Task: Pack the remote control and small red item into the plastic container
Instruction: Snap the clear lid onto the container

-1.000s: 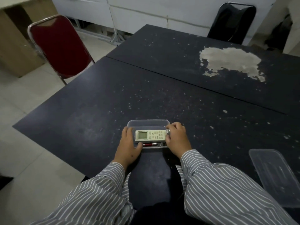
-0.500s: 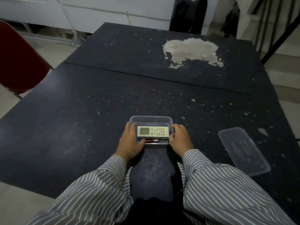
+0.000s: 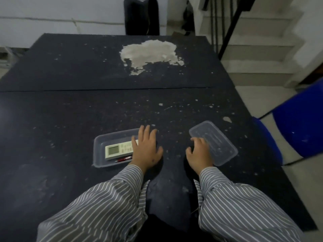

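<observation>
A clear plastic container (image 3: 97, 151) lies on the dark table (image 3: 70, 116) near me. Inside it are a white remote control (image 3: 116, 150) with a small screen and, along its near side, a small red item (image 3: 122, 160). My left hand (image 3: 146, 148) lies flat with spread fingers over the container's right end, hiding that end of the remote. The clear lid (image 3: 221, 145) lies flat on the table to the right. My right hand (image 3: 199, 154) has its curled fingertips on the lid's near-left edge, thumb apart on the table side.
A pale worn patch (image 3: 150, 55) marks the far half of the table. A black chair (image 3: 141, 16) stands at the far edge and a blue chair (image 3: 300, 130) is close to the right edge. Stairs rise at the back right.
My right hand left the container's right side and moved right onto the lid. My left hand crossed from the container's left end to its right end. The view has swung right.
</observation>
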